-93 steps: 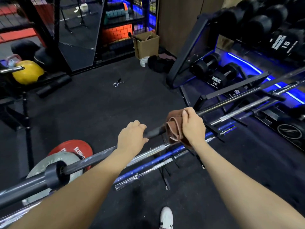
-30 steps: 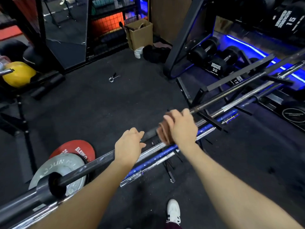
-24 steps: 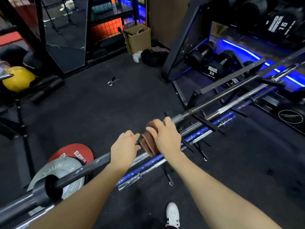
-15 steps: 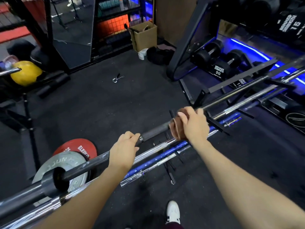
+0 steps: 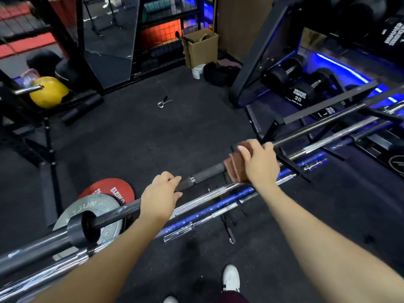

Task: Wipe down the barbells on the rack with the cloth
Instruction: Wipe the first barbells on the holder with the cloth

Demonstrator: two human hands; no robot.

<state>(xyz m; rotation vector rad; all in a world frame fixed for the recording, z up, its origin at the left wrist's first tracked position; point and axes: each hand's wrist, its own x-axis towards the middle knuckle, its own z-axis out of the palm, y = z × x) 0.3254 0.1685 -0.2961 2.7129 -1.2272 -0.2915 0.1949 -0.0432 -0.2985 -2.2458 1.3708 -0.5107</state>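
A dark barbell (image 5: 207, 174) runs from lower left to upper right across the black rack (image 5: 328, 107). My right hand (image 5: 259, 164) grips a brown cloth (image 5: 235, 166) wrapped round this bar's shaft. My left hand (image 5: 160, 194) grips the same bar further left, near its collar (image 5: 77, 229). Below it lie a chrome barbell (image 5: 203, 199) and a blue barbell (image 5: 240, 193), side by side on lower pegs of the rack.
A red plate (image 5: 105, 188) and a grey plate (image 5: 87, 207) lean at lower left. Dumbbells (image 5: 299, 92) sit on a blue-lit rack at right. A spring clip (image 5: 164, 102) lies on the black floor, a cardboard box (image 5: 200, 50) behind. My white shoe (image 5: 231, 278) is below.
My right hand slid the cloth left along the bar toward my left hand, then back to the right. My left hand kept its grip on the bar.
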